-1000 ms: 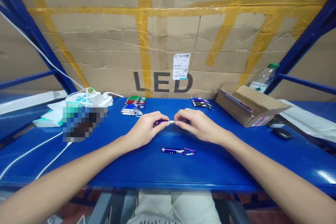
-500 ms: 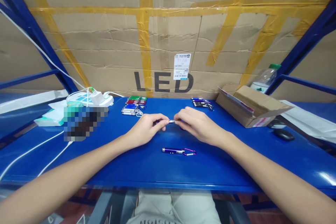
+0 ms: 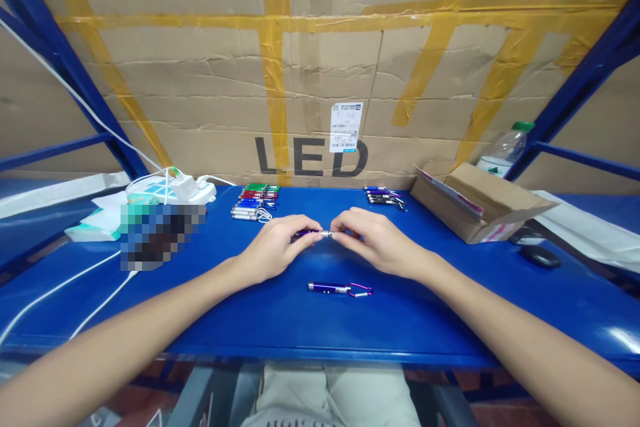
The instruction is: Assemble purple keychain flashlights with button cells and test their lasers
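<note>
Both hands meet above the middle of the blue table. My left hand (image 3: 274, 248) is closed round a small purple penlight (image 3: 303, 233), whose silver end points right. At that silver end, the fingertips of my right hand (image 3: 376, 237) are pinched together; they partly hide what they grip. Nearer me lies another purple penlight (image 3: 327, 288) with a purple carabiner clip (image 3: 361, 290) at its right end, touched by neither hand.
Rows of green, red, blue and silver penlights (image 3: 256, 203) lie at the back left, with purple and black penlights (image 3: 381, 199) at the back right. An open cardboard box (image 3: 493, 203) and a black mouse (image 3: 540, 257) are rightward. A white power strip (image 3: 200, 195) with cables sits left.
More of the purple penlight's barrel shows between the fingers of my left hand. My right fingers have shifted slightly at its silver end. The penlight on the table stays put.
</note>
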A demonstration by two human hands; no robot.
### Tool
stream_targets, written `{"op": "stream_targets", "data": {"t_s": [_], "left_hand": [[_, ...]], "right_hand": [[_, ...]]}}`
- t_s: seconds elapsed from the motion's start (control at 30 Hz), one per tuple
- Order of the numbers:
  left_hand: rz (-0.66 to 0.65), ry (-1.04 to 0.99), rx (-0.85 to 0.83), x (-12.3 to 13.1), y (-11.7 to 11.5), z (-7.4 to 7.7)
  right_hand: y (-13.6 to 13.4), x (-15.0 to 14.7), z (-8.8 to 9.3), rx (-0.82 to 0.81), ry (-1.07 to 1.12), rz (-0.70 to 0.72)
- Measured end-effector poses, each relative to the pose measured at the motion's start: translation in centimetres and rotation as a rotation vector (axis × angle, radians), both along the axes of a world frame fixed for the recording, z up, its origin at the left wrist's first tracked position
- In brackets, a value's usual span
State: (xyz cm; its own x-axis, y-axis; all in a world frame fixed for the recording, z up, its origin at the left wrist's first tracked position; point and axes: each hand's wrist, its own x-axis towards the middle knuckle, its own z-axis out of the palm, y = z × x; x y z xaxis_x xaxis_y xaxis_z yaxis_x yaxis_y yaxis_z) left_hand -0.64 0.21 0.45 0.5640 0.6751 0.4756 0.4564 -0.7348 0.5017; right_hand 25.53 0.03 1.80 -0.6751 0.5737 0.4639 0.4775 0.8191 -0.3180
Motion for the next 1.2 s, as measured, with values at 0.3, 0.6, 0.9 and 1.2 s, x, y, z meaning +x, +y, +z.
{"op": "stream_targets", "data": {"t_s": [0.3, 0.6, 0.9, 1.2], "left_hand": [[-0.042, 0.081, 0.304, -0.5, 0.0, 0.1], [-0.101, 0.15, 0.567, -0.7, -0.2, 0.5], [-0.141, 0.026, 0.722, -0.2, -0.5, 0.8], [-0.034, -0.005, 0.41, 0.0, -0.1, 0.0]], "right_hand": [[-0.2, -0.5, 0.3, -0.442, 0.203, -0.008], [0.1, -0.8, 0.5, -0.877, 0.368, 0.026], [0.3, -0.9, 0.5, -1.24, 0.526, 0.131], [0.7, -1.3, -0.5, -0.825, 0.521, 0.022]]}}
